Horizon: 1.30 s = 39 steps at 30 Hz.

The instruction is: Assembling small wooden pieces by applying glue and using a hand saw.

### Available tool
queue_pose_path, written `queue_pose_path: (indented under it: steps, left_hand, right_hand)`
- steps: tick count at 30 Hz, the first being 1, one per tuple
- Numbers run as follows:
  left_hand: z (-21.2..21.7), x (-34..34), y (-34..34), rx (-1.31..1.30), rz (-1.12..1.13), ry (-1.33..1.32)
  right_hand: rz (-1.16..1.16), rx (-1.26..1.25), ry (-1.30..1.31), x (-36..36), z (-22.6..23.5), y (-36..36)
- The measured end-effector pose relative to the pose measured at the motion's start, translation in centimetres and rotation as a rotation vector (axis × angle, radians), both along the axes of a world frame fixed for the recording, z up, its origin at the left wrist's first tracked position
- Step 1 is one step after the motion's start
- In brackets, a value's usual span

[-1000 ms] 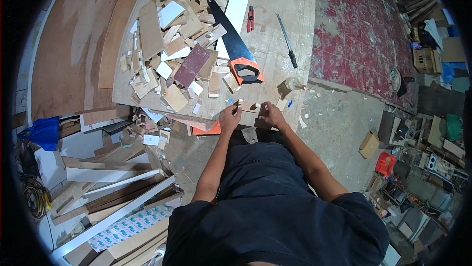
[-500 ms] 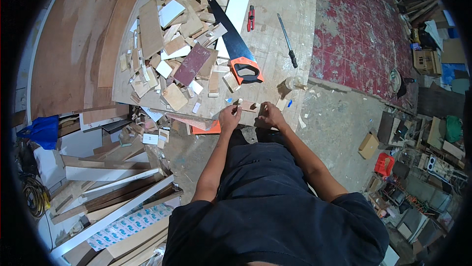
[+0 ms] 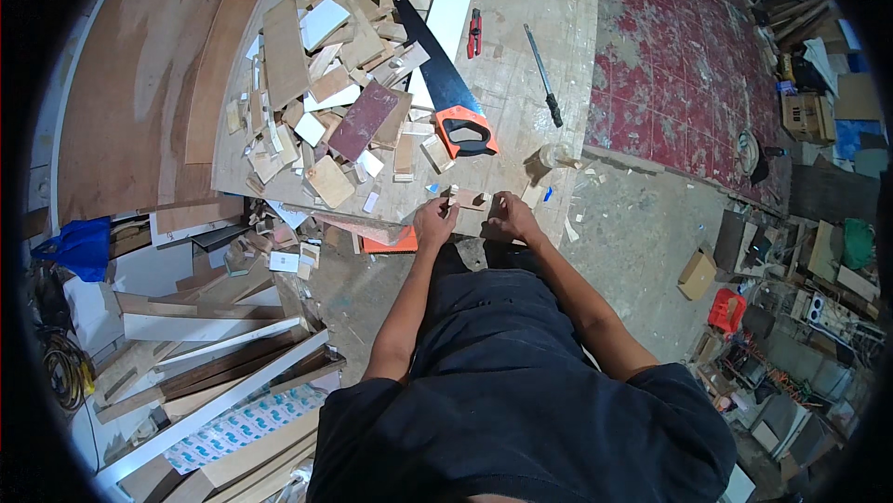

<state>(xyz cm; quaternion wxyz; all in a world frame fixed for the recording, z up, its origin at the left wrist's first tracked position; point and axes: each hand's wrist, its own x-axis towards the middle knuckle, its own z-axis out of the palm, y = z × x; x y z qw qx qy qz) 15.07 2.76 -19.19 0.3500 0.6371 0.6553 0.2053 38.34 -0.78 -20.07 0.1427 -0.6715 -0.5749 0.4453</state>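
Note:
My left hand (image 3: 433, 222) and my right hand (image 3: 510, 217) rest at the near edge of a plywood worktop (image 3: 521, 103). Between them lies a small flat wooden piece (image 3: 468, 198), and both hands pinch it at its sides. Just beyond it lies a hand saw (image 3: 445, 85) with a dark blade and an orange and black handle, its handle toward me. To the left of the saw spreads a heap of wood offcuts (image 3: 326, 103).
Red pliers (image 3: 474, 33) and a long file with a black handle (image 3: 541, 86) lie farther back on the worktop. Planks and boards (image 3: 205, 354) pile on the floor at my left. A red worn floor (image 3: 688, 66) and cluttered boxes (image 3: 800, 289) are at the right.

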Motion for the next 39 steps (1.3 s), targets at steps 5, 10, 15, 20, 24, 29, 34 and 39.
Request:
queue_pose_path:
  steps: [5,10,15,20,24,29,34,39]
  left_hand:
    - [-0.2,0.3,-0.1,0.025,0.013,-0.047]
    - [-0.5,0.0,-0.2,0.034,0.011,-0.054]
    - [-0.4,0.1,-0.2,0.018,0.051,-0.146]
    - [-1.1,-3.7,1.7,0.093,0.253,-0.026]
    - [0.0,-6.5,4.4,0.254,0.082,0.293]
    - [0.8,-7.8,6.6,0.113,-0.105,0.352]
    - [0.5,-7.7,6.1,0.116,-0.032,0.314]
    - [2.3,-6.4,2.1,0.215,0.260,-0.021]
  right_hand:
    - [0.000,0.000,-0.004,0.2,-0.3,-0.1]
    - [0.003,0.016,-0.008,0.1,-0.6,-0.3]
    - [0.002,0.018,-0.002,0.2,-0.5,-0.2]
    - [-0.034,0.004,0.014,0.2,0.4,-0.8]
    - [-0.045,0.026,0.013,1.5,-0.3,-2.6]
    - [-0.105,-0.023,0.023,1.9,0.6,-4.1]
    - [-0.335,-0.055,0.068,4.2,0.2,-6.5]
    - [-0.621,0.099,0.023,8.0,1.6,-7.7]
